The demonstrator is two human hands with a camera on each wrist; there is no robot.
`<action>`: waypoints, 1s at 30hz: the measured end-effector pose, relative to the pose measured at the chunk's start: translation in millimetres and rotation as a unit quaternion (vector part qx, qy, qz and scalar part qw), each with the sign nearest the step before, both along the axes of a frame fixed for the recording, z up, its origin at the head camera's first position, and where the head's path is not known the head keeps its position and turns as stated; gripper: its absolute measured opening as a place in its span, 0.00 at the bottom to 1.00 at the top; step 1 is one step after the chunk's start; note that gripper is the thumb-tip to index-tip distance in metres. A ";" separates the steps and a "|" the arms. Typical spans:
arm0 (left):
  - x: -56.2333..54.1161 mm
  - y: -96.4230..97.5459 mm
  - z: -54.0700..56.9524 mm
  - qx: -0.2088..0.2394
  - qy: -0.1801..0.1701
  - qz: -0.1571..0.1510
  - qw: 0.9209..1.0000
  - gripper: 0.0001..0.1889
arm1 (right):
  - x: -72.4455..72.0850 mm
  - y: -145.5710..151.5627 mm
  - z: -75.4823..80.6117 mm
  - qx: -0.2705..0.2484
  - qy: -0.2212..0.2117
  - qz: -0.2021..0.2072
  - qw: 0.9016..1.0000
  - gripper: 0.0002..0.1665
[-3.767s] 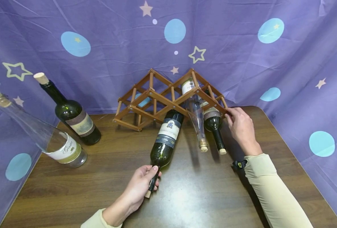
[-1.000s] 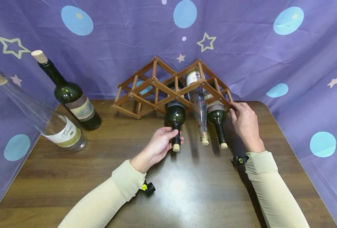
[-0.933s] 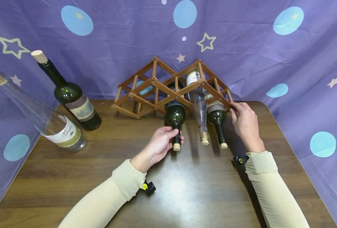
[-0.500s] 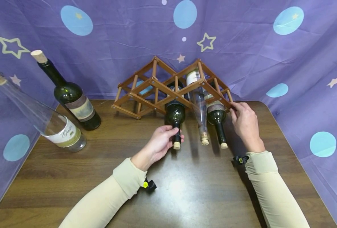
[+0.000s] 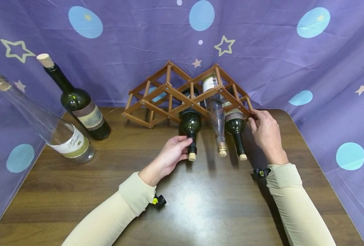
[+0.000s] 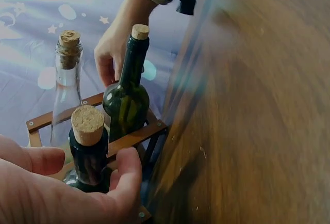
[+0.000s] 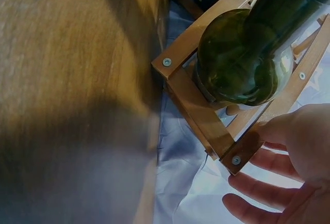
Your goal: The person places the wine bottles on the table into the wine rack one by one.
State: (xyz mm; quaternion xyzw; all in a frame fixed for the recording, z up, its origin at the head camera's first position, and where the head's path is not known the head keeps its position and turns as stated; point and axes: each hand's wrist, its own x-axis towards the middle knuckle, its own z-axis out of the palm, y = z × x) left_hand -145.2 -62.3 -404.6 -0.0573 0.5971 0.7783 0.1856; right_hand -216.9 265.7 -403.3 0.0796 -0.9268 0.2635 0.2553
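Note:
In the head view, a dark green wine bottle (image 5: 190,123) lies neck-forward in a middle slot of the wooden wine rack (image 5: 179,96). My left hand (image 5: 169,154) is at its neck. The left wrist view shows thumb and fingers spread either side of the neck, just below the cork (image 6: 87,125), with small gaps. My right hand (image 5: 266,134) grips the rack's right end; in the right wrist view its thumb lies on the corner slat, fingers behind. To the right, a clear bottle (image 5: 218,124) and another green bottle (image 5: 235,127) also rest in the rack.
On the left of the wooden table (image 5: 219,212) stand a corked green bottle (image 5: 77,99) and a tall corked clear bottle (image 5: 72,145). Behind the rack hangs a purple curtain (image 5: 123,61) with stars and dots.
Over several seconds the left hand slid the green bottle from in front of the rack into its slot. Within the last half second its fingers loosened from the neck. The right hand stayed.

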 end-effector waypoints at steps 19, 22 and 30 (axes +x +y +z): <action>8.0 -28.6 8.0 -0.245 0.159 0.070 0.954 0.28 | 21.3 -12.1 28.1 -0.009 0.022 0.020 1.000 0.23; 9.1 -36.0 9.3 -0.269 0.188 0.072 0.942 0.29 | 27.1 -15.0 33.7 -0.007 0.036 0.028 0.999 0.24; 16.0 -57.1 12.7 -0.332 0.272 0.091 0.898 0.30 | 43.1 -20.4 45.6 0.001 0.057 0.045 0.997 0.25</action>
